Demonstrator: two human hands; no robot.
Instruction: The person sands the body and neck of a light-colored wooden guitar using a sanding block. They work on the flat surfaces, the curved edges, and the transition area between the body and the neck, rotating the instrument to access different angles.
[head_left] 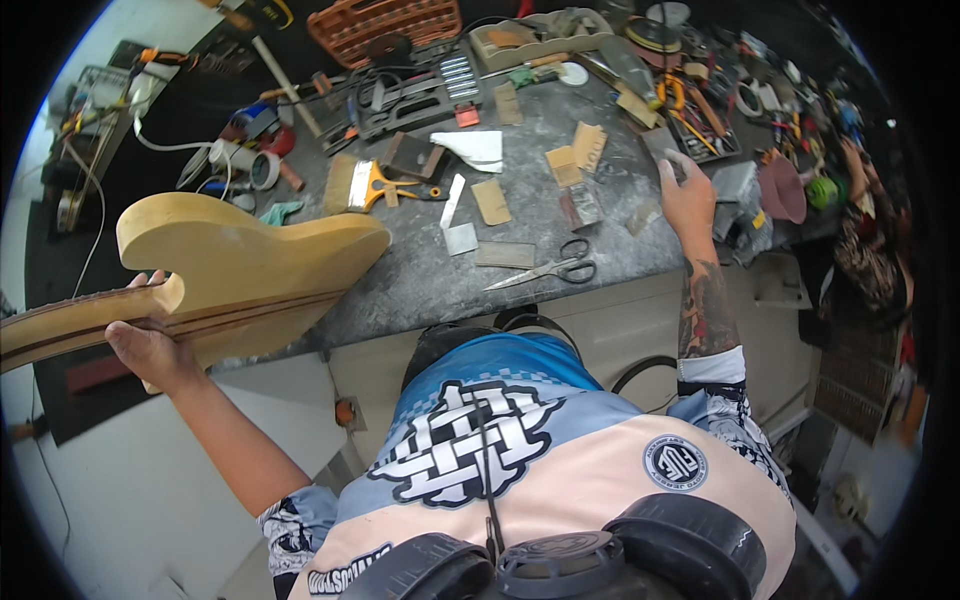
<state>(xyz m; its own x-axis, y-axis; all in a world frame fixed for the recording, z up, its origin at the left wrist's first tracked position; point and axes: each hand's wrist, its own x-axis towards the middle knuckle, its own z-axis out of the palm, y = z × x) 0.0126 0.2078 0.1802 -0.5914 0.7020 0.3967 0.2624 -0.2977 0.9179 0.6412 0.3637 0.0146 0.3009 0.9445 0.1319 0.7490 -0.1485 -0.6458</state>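
My left hand [150, 345] is wrapped round the neck of an unpainted wooden guitar body [250, 250], where the neck meets the body. Dark stripes run along the pale wood, and the body tilts over the bench's left front edge. At the right of the bench, my right hand [690, 195] pinches a small grey-brown piece of sandpaper [656, 143] between thumb and fingers. Dust whitens those fingertips. Between the hands lie scissors [555, 270], a flat grey strip [505, 254], a tan sandpaper piece [491, 201] and a wide paintbrush [355, 186].
The dusty dark workbench [420, 290] also carries an open socket set [430, 95], a cardboard tray [540, 40] and a black tool tray [700, 140]. A pinkish cup [782, 190] stands at the right edge. White tape rolls [245, 165] sit at the back left.
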